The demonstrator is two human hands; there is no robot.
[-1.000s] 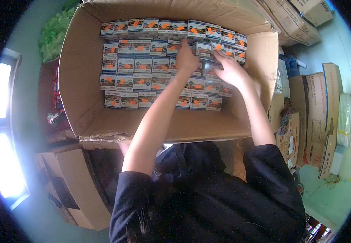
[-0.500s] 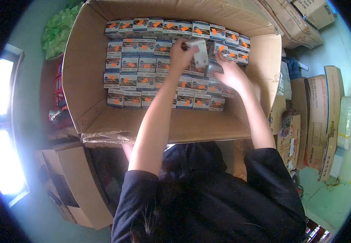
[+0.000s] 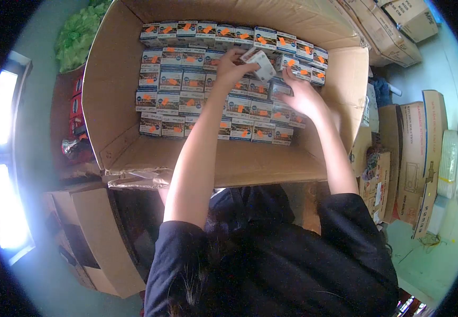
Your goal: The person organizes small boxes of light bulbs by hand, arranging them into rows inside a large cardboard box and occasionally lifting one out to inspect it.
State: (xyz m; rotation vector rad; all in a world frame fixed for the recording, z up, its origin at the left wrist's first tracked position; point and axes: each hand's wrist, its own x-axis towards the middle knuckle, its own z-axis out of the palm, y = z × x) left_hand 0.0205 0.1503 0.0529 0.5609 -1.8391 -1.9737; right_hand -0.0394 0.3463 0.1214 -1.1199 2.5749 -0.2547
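A big open carton (image 3: 229, 158) holds rows of small white-and-blue printed boxes (image 3: 193, 81), many with orange stickers. Above these rows, a small white box (image 3: 261, 66) is tilted in the grip of my left hand (image 3: 232, 71), between thumb and fingers. To its right, my right hand (image 3: 301, 94) reaches down onto the rows, thumb and fingers apart. Its fingertips lie close to or against a stickered box (image 3: 289, 64); exact contact is hard to make out. Both forearms cross the carton's near wall.
Another cardboard box (image 3: 102, 238) stands at lower left. Stacked cartons (image 3: 379, 31) are at upper right, and flattened cardboard (image 3: 414, 164) leans on the right. A green bundle (image 3: 83, 37) sits at upper left, beside bright windows.
The small box in my left hand has turned from nearly upright to a slant, and that hand has shifted slightly left. My right hand has barely moved.
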